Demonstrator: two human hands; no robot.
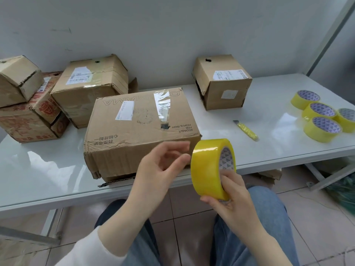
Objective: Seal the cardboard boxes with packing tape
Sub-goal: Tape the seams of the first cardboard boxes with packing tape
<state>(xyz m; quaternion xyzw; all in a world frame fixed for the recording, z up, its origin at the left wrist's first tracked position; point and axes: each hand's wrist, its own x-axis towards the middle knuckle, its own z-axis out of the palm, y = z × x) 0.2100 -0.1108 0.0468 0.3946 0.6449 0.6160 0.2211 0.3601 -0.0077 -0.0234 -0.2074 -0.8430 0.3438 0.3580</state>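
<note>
Head view. I see the right hand (pixel 233 198) grasping a yellow tape roll (pixel 208 167), thumb under it, fingers across its core side, just in front of the big box (pixel 142 131) at its right corner. The left hand (pixel 161 167) has loosely curled fingers with one fingertip at the roll's outer face; I cannot tell whether it pinches a tape end.

The big box lies on the table (pixel 278 150). Its print is upside down to me: "RELIABLE FOR MOM & BABY", and large letters ending "MAMA". Its white labels are illegible.

- **Right of the big box:** a yellow knife (pixel 246 130), and farther right four spare rolls (pixel 322 120).
- **Behind it, to the right:** a labelled small box (pixel 222 81).
- **Left of it:** a taped box (pixel 86 93) and a red-printed box (pixel 28 121).
</note>
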